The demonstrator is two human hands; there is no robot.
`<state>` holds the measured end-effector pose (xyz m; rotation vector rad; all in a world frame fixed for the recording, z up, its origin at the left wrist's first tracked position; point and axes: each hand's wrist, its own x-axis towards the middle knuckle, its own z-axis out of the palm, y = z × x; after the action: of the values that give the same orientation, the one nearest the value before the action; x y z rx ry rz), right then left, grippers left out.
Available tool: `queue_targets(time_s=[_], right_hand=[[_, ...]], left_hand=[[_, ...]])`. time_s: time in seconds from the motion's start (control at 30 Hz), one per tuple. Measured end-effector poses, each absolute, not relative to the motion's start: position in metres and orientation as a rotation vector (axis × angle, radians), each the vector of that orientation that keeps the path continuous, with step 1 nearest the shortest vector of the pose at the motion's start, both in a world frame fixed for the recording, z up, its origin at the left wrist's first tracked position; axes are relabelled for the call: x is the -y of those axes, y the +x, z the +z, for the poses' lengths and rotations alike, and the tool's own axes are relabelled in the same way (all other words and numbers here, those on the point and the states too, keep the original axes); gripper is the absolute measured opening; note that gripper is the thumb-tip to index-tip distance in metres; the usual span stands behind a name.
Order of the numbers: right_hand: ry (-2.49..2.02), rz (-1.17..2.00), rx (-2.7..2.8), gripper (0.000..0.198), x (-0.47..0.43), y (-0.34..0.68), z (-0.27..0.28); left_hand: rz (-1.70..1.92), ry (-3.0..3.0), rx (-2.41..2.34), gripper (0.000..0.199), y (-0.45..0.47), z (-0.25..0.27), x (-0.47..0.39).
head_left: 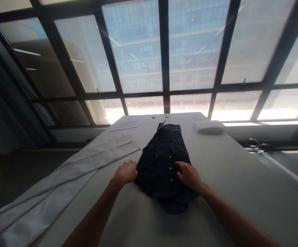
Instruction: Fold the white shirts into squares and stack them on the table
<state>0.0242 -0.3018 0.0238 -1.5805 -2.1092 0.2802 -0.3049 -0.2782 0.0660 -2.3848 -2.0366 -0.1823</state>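
Observation:
A dark navy shirt (161, 157) with a row of small white buttons lies lengthwise on the white table (223, 192), narrow end away from me and rounded hem towards me. My left hand (126, 172) is closed on the shirt's left edge, fingers curled over the cloth. On the other side, my right hand (188, 175) rests on the shirt just right of the buttons, its fingers bent and gripping the fabric near the right edge. The dark cloth hides part of the right fingertips. Some creases run across the shirt's left side.
Long white cloth (87, 161) stretches along the table's left side, off its near left edge. Sheets of paper (124, 124) lie at the far left, and a folded white cloth stack (208, 127) at the far right. Beyond stands a large framed window (165, 51).

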Motion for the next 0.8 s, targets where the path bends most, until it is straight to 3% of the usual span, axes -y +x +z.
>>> queue_targets(time_s=[0.2,0.5,0.67,0.8], right_hand=[[-1.565,0.306,2.092,0.050,0.301,0.025,0.023],[-1.551,0.349,2.072,0.049,0.303,0.026,0.029],[-1.564,0.375,2.073,0.049,0.300,0.026,0.026],[-1.519,0.370,2.071,0.049,0.299,0.028,0.024]], left_hand=[[-0.493,-2.347,2.107,0.041,-0.280,0.072,0.228],[-0.560,-2.189,2.435,0.048,-0.269,0.048,0.140],[-0.616,-2.189,2.404,0.033,-0.266,0.048,0.133],[-0.644,-2.023,2.405,0.037,-0.274,0.046,0.140]])
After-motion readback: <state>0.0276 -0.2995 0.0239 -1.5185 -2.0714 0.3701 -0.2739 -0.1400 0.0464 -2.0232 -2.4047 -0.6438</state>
